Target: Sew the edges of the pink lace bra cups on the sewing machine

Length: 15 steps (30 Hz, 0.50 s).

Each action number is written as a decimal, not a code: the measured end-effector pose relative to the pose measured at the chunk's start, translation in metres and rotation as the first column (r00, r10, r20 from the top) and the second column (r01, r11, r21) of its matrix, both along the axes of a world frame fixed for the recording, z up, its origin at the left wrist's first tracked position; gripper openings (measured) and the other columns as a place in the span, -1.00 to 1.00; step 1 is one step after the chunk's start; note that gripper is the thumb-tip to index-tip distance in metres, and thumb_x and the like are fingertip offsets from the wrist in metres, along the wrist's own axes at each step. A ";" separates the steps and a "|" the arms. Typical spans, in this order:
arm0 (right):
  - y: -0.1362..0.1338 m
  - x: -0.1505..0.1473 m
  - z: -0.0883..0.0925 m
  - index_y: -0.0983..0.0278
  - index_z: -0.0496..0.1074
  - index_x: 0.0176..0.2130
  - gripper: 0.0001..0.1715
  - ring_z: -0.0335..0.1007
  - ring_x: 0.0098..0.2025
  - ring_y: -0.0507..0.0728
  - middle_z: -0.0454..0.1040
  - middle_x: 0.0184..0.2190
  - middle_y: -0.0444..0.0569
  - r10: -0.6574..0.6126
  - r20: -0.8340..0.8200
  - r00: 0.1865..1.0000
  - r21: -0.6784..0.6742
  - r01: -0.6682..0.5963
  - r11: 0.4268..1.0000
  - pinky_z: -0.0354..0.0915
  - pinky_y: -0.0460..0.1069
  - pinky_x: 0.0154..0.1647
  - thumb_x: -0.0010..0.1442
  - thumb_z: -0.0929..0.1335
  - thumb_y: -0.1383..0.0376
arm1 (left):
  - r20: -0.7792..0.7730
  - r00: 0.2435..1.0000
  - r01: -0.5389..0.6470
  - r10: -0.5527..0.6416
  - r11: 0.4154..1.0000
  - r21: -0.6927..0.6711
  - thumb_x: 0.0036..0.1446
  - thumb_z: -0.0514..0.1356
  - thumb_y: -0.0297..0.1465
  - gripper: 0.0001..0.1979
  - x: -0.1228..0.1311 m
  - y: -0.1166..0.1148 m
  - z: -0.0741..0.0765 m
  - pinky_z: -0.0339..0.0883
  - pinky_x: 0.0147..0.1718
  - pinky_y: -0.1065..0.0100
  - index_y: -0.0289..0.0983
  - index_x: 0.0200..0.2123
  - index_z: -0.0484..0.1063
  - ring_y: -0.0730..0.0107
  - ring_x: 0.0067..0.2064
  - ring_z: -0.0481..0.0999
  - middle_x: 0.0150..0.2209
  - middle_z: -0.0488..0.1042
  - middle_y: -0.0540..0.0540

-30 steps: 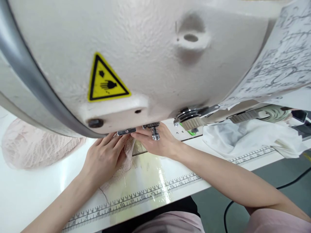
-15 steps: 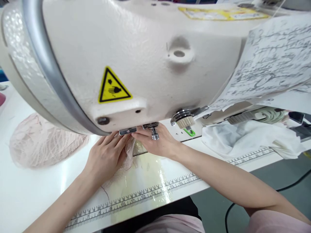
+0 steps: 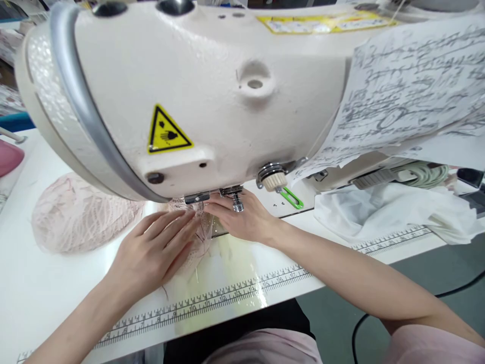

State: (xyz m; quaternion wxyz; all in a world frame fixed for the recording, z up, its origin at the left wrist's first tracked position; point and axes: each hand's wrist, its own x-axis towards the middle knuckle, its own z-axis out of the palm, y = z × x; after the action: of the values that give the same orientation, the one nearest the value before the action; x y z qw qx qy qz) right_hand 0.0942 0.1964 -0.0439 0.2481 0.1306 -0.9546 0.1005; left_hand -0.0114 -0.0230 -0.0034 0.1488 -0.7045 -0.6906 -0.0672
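Observation:
A piece of pink lace fabric (image 3: 202, 230) lies under the head of a white sewing machine (image 3: 212, 101). My left hand (image 3: 153, 253) rests flat on the lace, its fingers extended and side by side, left of the presser area. To the right of the needle area is my right hand (image 3: 246, 217), its fingers reaching to the lace edge. Its fingertips are partly hidden behind the machine's metal parts, so its hold cannot be made out. A pile of pink lace (image 3: 83, 217) sits on the table at the left.
Printed rulers (image 3: 204, 303) run along the table's front edge. White cloth (image 3: 352, 217) lies at the right, below a handwritten paper (image 3: 409, 91) on the machine. A green piece (image 3: 291, 197) is near the machine bed. A pink object (image 3: 9, 157) stands at far left.
My left hand has drawn back to the left and away from the needle area, uncovering more lace. My right hand has barely moved. The view has shifted slightly.

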 end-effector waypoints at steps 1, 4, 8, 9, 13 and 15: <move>-0.001 0.001 0.001 0.29 0.42 -0.13 -0.66 0.40 -0.18 0.07 0.52 -0.09 -0.05 0.012 0.008 1.000 0.022 -0.012 1.000 0.22 0.02 -0.08 0.27 0.16 0.53 | -0.001 0.999 0.039 -0.039 0.999 0.009 0.22 0.18 -0.32 -0.45 0.002 -0.012 0.001 0.39 -0.03 0.13 -0.24 0.26 0.20 0.12 0.06 0.49 0.08 0.49 -0.14; -0.002 0.003 0.005 0.31 0.40 -0.13 -0.69 0.36 -0.22 0.06 0.49 -0.15 -0.06 0.030 0.037 0.999 0.087 -0.033 0.996 0.19 0.00 -0.14 0.27 0.17 0.53 | -0.051 0.995 0.084 -0.084 0.996 -0.004 0.20 0.20 -0.16 -0.48 0.008 -0.048 -0.006 0.42 -0.12 0.16 -0.17 0.20 0.30 0.17 -0.05 0.55 0.00 0.54 -0.09; -0.004 0.004 0.007 0.29 0.40 -0.15 -0.66 0.31 -0.25 0.06 0.48 -0.18 -0.09 0.067 0.057 0.996 0.062 -0.070 0.996 0.16 0.00 -0.15 0.22 0.17 0.56 | -0.054 0.992 0.109 -0.111 0.993 -0.038 0.17 0.21 -0.52 -0.63 0.020 -0.073 -0.016 0.43 -0.13 0.29 -0.22 0.06 0.40 0.27 0.00 0.53 0.04 0.52 -0.07; -0.004 0.004 0.006 0.28 0.40 -0.14 -0.66 0.30 -0.24 0.06 0.48 -0.17 -0.10 0.083 0.054 0.995 0.043 -0.086 0.995 0.17 0.01 -0.13 0.20 0.18 0.55 | 0.004 0.998 0.061 -0.061 0.998 -0.030 0.18 0.17 -0.58 -0.64 0.023 -0.073 -0.014 0.42 -0.10 0.30 -0.25 0.05 0.39 0.27 0.02 0.51 0.05 0.51 -0.10; -0.006 0.003 -0.002 0.27 0.41 -0.13 -0.72 0.31 -0.15 0.07 0.50 -0.14 -0.10 0.176 -0.013 0.984 -0.054 -0.177 0.983 0.18 0.03 -0.06 0.16 0.24 0.44 | 0.272 0.931 -0.246 0.244 0.969 -0.026 0.36 -0.05 -0.41 -0.73 0.028 -0.054 0.014 0.42 -0.33 0.45 -0.30 0.05 0.32 0.37 -0.10 0.56 0.04 0.49 -0.17; -0.006 0.002 -0.005 0.24 0.43 -0.20 -0.79 0.31 -0.12 0.06 0.51 -0.17 -0.13 0.187 -0.052 0.981 -0.059 -0.190 0.980 0.19 0.02 -0.06 0.22 0.24 0.41 | 0.210 0.938 -0.278 0.276 0.960 -0.019 0.40 -0.12 -0.31 -0.69 0.023 -0.041 0.030 0.32 -0.55 0.44 -0.29 -0.02 0.34 0.45 -0.37 0.56 -0.21 0.57 -0.09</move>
State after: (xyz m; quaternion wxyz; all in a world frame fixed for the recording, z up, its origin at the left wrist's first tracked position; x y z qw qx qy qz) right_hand 0.0957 0.1905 -0.0492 0.2633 0.2148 -0.9283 0.1511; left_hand 0.0113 -0.0642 0.0267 0.0866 -0.5884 -0.7944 -0.1234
